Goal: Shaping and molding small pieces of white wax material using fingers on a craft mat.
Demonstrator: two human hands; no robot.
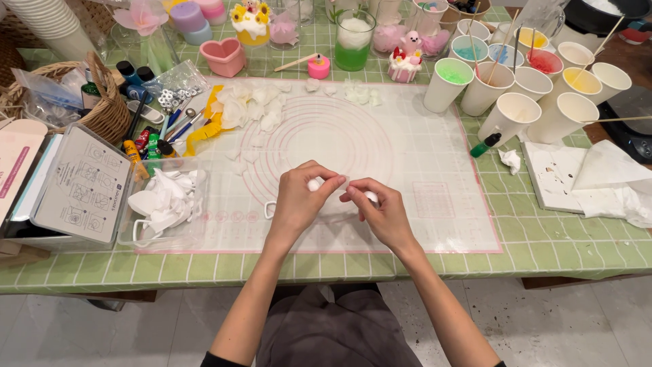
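We see both hands meet over the near half of the translucent silicone mat (407, 156), fingertips close together. The left hand (299, 200) is curled, thumb and forefinger pinched on a small white wax piece (315, 183); the other fingers are folded in. The right hand (382, 207) is likewise nearly closed, its fingertips gripping another bit of the same white material (371, 196), which shows just below the thumb. We cannot tell whether the two bits are joined. Left of the left hand stands a clear tray of white petal shapes (163, 200), and beyond it a closed plastic box (81, 183). Beyond both hands, loose white petals (251, 105) lie at the mat's far edge. Far right of the right hand stand paper cups (509, 112) and crumpled white paper (604, 183).
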